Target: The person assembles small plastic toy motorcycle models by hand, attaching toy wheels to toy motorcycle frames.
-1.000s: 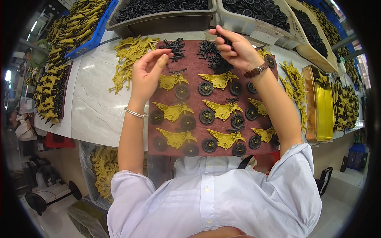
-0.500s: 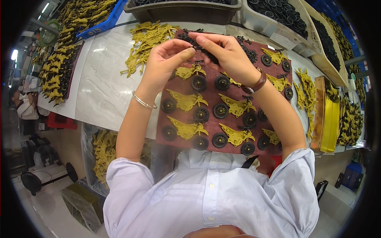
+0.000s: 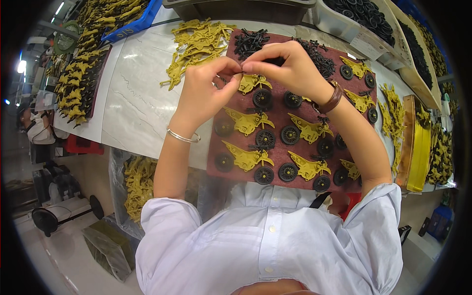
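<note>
Above the far part of a dark red mat (image 3: 280, 110), my left hand (image 3: 206, 91) and my right hand (image 3: 290, 66) meet fingertip to fingertip. Both are closed in a pinch, and whatever sits between the fingertips is too small and covered to make out. Just below my fingers lies a yellow toy motorcycle body (image 3: 251, 82) with a black spoked wheel (image 3: 262, 98) beside it. Rows of similar yellow bodies with black wheels cover the mat nearer to me. Piles of small black plastic parts (image 3: 250, 42) lie at its far edge, partly behind my right hand.
Loose yellow bodies (image 3: 196, 44) are heaped left of the mat, with more yellow pieces (image 3: 392, 115) on the right. A dark bin (image 3: 241, 12) and a pale tub (image 3: 339, 29) of black wheels stand behind. A golden box (image 3: 413, 147) stands at the right edge.
My fingertips have come together, and my right fingers have curled in from a straighter pose. The whole view has shifted a little, so the mat appears farther right.
</note>
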Motion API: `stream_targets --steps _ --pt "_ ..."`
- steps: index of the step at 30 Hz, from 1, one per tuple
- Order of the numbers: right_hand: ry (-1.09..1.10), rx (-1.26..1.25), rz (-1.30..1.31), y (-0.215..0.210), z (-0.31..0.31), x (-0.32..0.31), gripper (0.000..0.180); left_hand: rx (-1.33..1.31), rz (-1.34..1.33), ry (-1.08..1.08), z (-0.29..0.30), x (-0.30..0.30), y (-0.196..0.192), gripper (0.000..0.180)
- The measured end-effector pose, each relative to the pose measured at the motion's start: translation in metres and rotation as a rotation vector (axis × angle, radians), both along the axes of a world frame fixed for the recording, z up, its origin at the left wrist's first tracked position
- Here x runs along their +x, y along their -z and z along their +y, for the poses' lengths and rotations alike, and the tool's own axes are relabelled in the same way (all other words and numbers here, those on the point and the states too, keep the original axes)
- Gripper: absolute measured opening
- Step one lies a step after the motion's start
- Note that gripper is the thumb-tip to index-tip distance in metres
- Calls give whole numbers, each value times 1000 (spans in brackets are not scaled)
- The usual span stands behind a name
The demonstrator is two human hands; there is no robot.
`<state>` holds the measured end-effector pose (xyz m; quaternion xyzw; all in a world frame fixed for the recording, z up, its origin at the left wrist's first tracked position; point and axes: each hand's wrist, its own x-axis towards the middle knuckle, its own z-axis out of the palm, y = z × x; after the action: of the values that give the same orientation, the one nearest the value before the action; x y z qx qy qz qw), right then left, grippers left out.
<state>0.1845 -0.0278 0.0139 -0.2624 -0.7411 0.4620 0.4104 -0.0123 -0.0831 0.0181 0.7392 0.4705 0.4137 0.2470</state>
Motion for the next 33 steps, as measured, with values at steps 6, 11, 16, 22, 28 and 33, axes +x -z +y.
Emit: stream_targets --steps 6,11,16,22,28,33 --pt "4 551 -439 12 -9 -11 12 -41 118 35 -8 -12 11 11" --pt "-32 500 -479 30 -5 -18 11 86 520 56 -5 -24 14 21" --pt "-77 401 -612 36 -2 -18 10 132 535 165 0 -36 35 27" --pt "-116 349 -529 37 -2 -18 10 99 527 191 0 -36 38 27" --pt "37 491 -619 39 -11 -23 11 119 526 168 0 -36 41 28" --pt "39 590 -741 32 -22 -29 12 135 526 164 -1 -36 42 29"
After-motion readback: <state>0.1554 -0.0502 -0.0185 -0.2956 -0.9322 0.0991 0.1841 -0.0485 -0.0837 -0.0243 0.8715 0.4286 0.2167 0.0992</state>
